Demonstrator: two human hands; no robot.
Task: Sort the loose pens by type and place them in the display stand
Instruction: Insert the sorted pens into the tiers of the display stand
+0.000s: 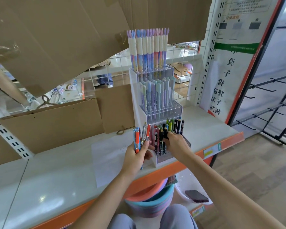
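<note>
From the head view, our left hand (137, 155) grips a bundle of loose pens (141, 138) just beside the display stand (134, 103) on the counter (59, 164); our right hand (176, 141) pinches a black pen (165, 135) in its lowest tier.

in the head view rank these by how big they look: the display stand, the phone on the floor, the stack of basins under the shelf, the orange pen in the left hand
1. display stand
2. stack of basins, partly hidden by the shelf
3. phone
4. orange pen

The phone and the pen look close in length; the phone covers more area.
</note>
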